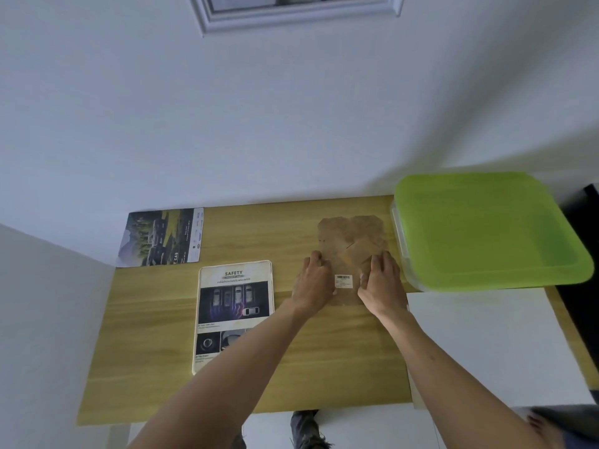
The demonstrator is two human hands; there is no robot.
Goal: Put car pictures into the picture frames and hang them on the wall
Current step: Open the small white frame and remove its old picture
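Observation:
A picture frame lies face down on the wooden table [162, 367], showing its brown backing board [353, 238] with a small barcode label [343, 281]. My left hand [312, 280] grips the board's left edge and my right hand [381, 281] grips its right edge beside the stand flap. To the left lies a white frame [235, 314] holding a car picture headed SAFETY. A loose car picture [162, 238] with a landscape lies at the table's far left corner.
A clear box with a green lid [486, 231] stands at the table's right back. A white sheet [486, 345] covers the table's right front. White walls rise behind and to the left, with a window frame [291, 11] high up.

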